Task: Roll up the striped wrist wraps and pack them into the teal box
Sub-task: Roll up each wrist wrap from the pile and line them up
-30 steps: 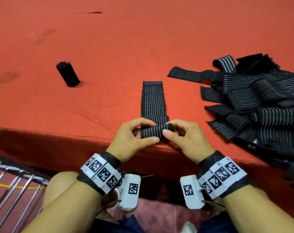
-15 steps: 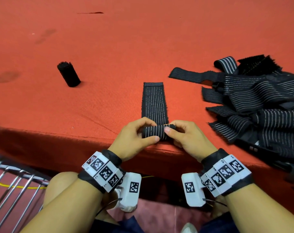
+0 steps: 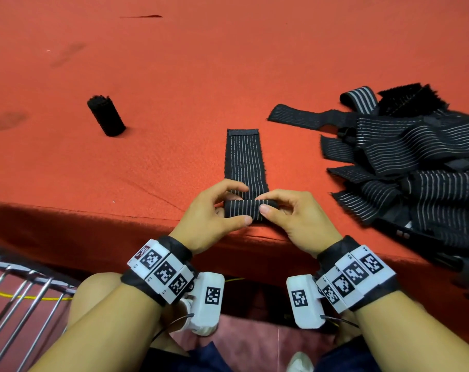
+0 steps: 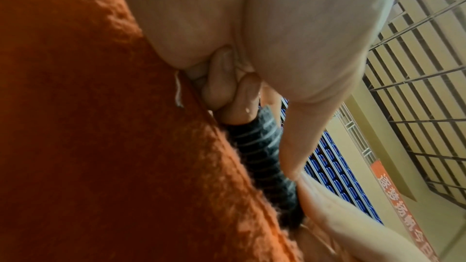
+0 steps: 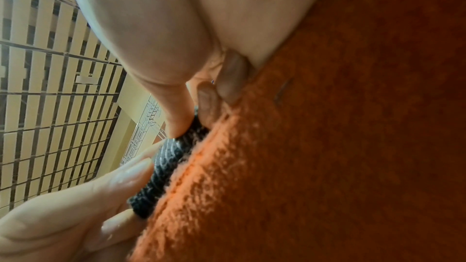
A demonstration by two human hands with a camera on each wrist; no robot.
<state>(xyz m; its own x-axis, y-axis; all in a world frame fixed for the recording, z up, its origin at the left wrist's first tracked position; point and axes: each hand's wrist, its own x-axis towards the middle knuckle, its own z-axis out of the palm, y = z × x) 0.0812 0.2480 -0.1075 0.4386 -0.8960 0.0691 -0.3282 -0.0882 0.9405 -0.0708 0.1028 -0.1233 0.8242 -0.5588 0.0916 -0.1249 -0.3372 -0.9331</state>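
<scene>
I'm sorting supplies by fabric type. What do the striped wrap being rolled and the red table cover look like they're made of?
The striped wrap: seemingly woven elastic webbing, matte black with thin pale lengthwise stripes, edges slightly fuzzy; it curls tightly between both hands. The red table cover: probably felt or a napped cloth, matte, with fuzzy fibres showing in the wrist views.

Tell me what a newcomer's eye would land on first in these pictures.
First, the left hand and right hand pinching a half-rolled black wrist wrap with thin white stripes at the near edge of the red felt-covered table, its flat tail stretching away from the person. Next, the tangled heap of unrolled black striped wraps at the right. Last, a finished black fabric roll lying alone at the left.
</scene>
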